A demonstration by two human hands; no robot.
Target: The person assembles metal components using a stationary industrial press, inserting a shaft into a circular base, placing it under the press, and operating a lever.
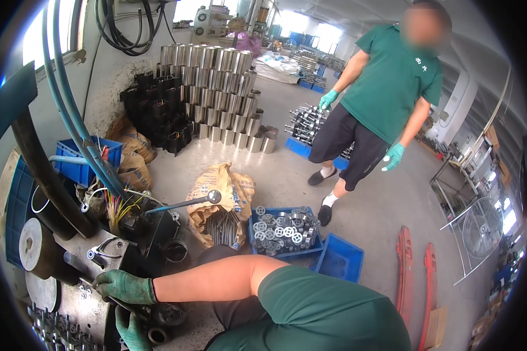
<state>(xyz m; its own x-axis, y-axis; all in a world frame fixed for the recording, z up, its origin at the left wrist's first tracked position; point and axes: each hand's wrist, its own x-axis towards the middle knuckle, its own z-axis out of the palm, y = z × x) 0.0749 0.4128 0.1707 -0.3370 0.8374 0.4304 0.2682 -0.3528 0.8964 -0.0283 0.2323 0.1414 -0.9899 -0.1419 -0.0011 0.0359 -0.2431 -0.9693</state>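
My right hand (125, 286), in a green glove, reaches in from the right with its fingers curled at the metal machine bed (88, 310). What those fingers close on is hidden under the glove. My left hand (132, 332), gloved too, is below it and partly cut off by the lower edge, so its grip does not show. A slim dark bar (120, 303) lies between the two hands. Just left of them is a thick round metal cylinder (35, 248). Studded metal parts (61, 332) stand in rows at the lower left.
Beyond my arm are an open paper sack of metal rods (216, 175), a blue crate with wheel-shaped metal parts (284, 253) and another blue crate (341, 257). A ball-ended lever (214, 197) juts out. A co-worker (386, 88) stands by stacked shiny cylinders (216, 93) and red forks (404, 269).
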